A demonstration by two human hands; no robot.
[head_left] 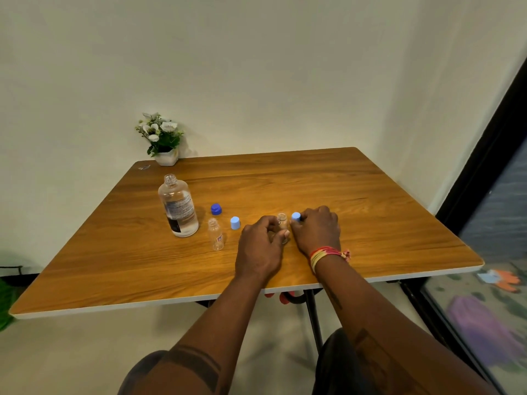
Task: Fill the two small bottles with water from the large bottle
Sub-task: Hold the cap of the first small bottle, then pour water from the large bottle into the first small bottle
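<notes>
The table is a squarish slab of glossy orange-brown wood grain with rounded corners and a pale edge band, standing on dark metal legs against a plain cream wall. Toward its left side stands the large bottle, clear plastic, round-shouldered, uncapped, with a printed label and water filling part of its body. Just right of it lies a dark blue cap, ribbed and squat.

In front of that cap stands one small bottle, a slim clear cylinder with a threaded neck, open and looking empty, a tiny red mark on its side. Beside it, slightly farther back, sits a pale blue cap, smooth and matte.

Near the middle of the table the left hand curls round the second small bottle, fingers and thumb wrapped about its lower body so only the open neck shows. The right hand, touching the left, pinches another pale blue cap at its fingertips just beside that neck. A band of red and yellow threads circles the right wrist.

At the far left corner sits a white faceted pot of white flowers.
</notes>
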